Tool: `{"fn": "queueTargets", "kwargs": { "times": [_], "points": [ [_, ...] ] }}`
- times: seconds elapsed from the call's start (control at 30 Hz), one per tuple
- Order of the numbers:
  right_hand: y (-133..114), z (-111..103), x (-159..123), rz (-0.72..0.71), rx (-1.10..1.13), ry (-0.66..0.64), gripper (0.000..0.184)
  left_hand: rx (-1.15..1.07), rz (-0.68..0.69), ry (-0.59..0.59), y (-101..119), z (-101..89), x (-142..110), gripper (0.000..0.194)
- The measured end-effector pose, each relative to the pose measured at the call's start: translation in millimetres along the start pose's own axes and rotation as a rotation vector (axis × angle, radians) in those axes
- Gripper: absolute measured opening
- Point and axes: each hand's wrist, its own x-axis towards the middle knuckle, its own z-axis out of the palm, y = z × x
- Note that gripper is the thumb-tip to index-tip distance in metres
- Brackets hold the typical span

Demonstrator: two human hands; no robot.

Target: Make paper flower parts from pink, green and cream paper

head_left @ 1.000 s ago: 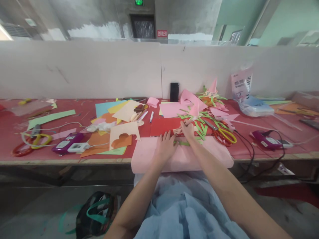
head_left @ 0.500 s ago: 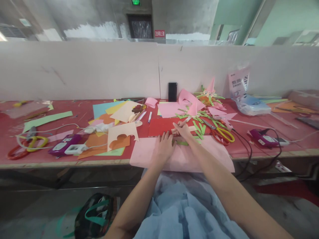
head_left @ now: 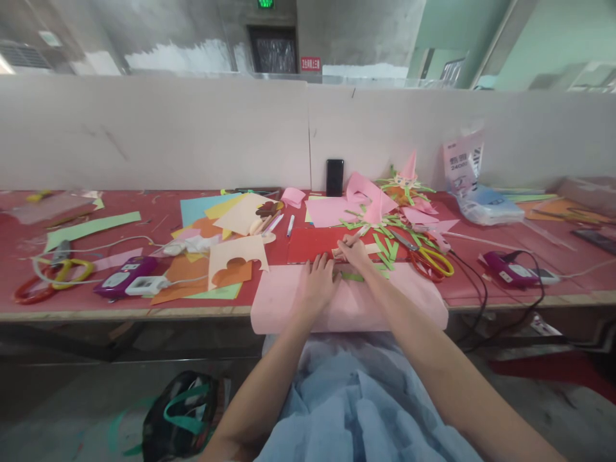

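Observation:
My right hand (head_left: pixel 355 251) is closed around a pen (head_left: pixel 358 233), its tip end low over a small cream paper piece (head_left: pixel 371 248). That piece lies on a red board (head_left: pixel 308 245). Flat beside it, my left hand (head_left: pixel 319 280) presses with fingers stretched toward the board's near edge and the paper piece. Under both wrists is a large pink sheet (head_left: pixel 279 301) that hangs over the table edge. Cut green paper strips (head_left: pixel 385 250) lie just right of my right hand, with red-and-yellow scissors (head_left: pixel 428 260) beyond them.
Left of my hands lie a cream sheet with cutouts (head_left: pixel 226 253), a purple device (head_left: pixel 126 277) and more scissors (head_left: pixel 62 273). A black phone (head_left: pixel 335 178) leans on the white partition (head_left: pixel 192 135). A pink-hatted paper figure (head_left: pixel 407 179) and a plastic packet (head_left: pixel 486 202) stand at right.
My right hand and the pen have shifted very slightly over the small paper piece. The left hand stays in place; the view has moved a little.

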Motion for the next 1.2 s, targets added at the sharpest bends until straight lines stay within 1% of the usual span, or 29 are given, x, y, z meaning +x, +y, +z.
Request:
{"fn": "queueTargets", "kwargs": {
  "times": [0.13,0.27,0.33,0.43,0.57,0.7,0.87,0.93,1.07,1.13,1.2],
  "points": [
    [-2.8,-1.6,-1.4,0.016,0.009,-0.039,0.027,0.007,0.003,0.002,0.2,0.6,0.0,0.037],
    [-6.8,-2.0,-3.1,0.017,-0.003,0.005,0.026,0.008,0.011,0.014,-0.8,2.1,0.0,0.037],
    [-7.9,-1.7,-3.4,0.022,0.026,0.022,0.026,0.004,0.012,0.016,-1.4,2.5,0.0,0.037],
    [-7.7,-1.3,-3.1,0.029,0.064,0.017,0.026,-0.007,0.005,0.006,-1.2,1.9,0.2,0.037],
    [-4.8,-1.4,-2.1,0.005,0.007,0.013,0.025,-0.010,-0.007,-0.008,0.0,0.4,0.1,0.037],
    [-4.9,-1.7,-2.5,0.017,0.017,-0.017,0.023,-0.001,0.003,0.005,-0.4,1.1,-0.2,0.038],
    [-7.6,-2.1,-2.8,0.009,-0.014,0.016,0.025,0.006,0.008,0.014,-0.9,1.1,-0.3,0.036],
    [-7.6,-2.0,-2.7,0.018,0.006,0.022,0.024,0.006,0.004,0.008,-0.5,0.2,-0.4,0.037],
    [-7.4,-1.8,-3.7,0.021,0.032,-0.023,0.024,0.003,0.004,0.002,0.0,-0.3,-0.5,0.038],
    [-7.3,-1.7,-4.3,0.002,0.029,-0.010,0.023,0.001,0.006,0.009,-0.2,0.1,-0.4,0.038],
    [-6.4,-1.4,-4.0,0.015,0.059,0.016,0.022,-0.001,0.004,0.007,-0.6,0.6,-0.4,0.037]
  ]
}}
